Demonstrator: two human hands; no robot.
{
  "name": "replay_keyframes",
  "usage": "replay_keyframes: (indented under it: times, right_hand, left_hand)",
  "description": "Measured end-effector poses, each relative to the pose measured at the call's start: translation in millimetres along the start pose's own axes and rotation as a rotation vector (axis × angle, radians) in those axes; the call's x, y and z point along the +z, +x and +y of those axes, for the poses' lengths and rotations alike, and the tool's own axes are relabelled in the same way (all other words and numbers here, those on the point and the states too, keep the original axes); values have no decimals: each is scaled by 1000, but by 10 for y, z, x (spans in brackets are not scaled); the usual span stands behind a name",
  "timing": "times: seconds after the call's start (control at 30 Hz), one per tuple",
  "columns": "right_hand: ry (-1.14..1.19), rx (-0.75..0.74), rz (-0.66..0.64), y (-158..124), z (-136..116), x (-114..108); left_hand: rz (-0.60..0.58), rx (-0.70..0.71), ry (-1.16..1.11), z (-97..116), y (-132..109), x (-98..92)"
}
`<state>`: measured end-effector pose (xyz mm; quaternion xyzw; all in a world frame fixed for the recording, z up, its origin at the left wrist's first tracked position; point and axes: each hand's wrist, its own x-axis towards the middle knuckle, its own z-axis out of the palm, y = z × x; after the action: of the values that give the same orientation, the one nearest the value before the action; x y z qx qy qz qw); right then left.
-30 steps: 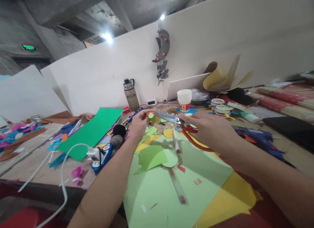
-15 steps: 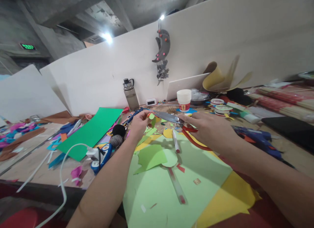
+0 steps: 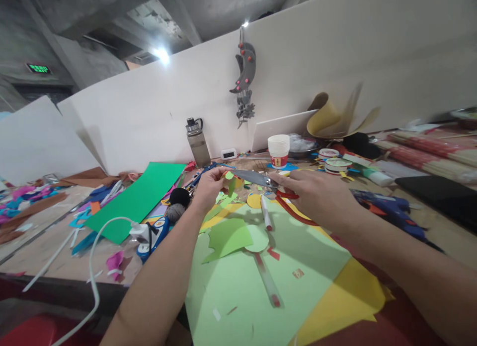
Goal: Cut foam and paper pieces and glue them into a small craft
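Between the fingers of my left hand (image 3: 211, 184) is a small piece of green paper (image 3: 231, 183), pinched near its edge, with a bit of orange beside it. My right hand (image 3: 311, 192) grips red-handled scissors (image 3: 294, 210), and their blades (image 3: 251, 176) point left, tips at the paper. Below lies a light green sheet (image 3: 231, 286) bearing a torn green paper (image 3: 231, 240), a pale green disc (image 3: 257, 238), a yellow disc (image 3: 255, 201), a white marker (image 3: 266, 213) and a clear tube with red ends (image 3: 267, 281).
A bottle (image 3: 198, 146) and stacked paper cups (image 3: 278, 151) stand at the back. On the left are a green sheet (image 3: 141, 197), black yarn (image 3: 179, 195) and a power strip (image 3: 152, 237) with a white cable. A blue glue gun (image 3: 387, 207) lies right.
The view has shifted very slightly. My left hand has turned the small paper a little at the scissor tips; both hands otherwise stay in place.
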<state>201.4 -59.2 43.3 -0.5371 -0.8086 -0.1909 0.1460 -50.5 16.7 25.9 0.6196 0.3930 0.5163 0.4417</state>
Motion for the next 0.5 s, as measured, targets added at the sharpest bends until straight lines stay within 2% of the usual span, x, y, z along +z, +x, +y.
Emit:
replay_keyframes:
  times: [0.23, 0.5]
  right_hand:
    - [-22, 12, -16, 9, 17, 56]
    - [-48, 7, 4, -6, -6, 16]
  left_hand:
    - [-10, -16, 32, -2, 4, -19]
    - [-47, -20, 22, -21, 28, -41]
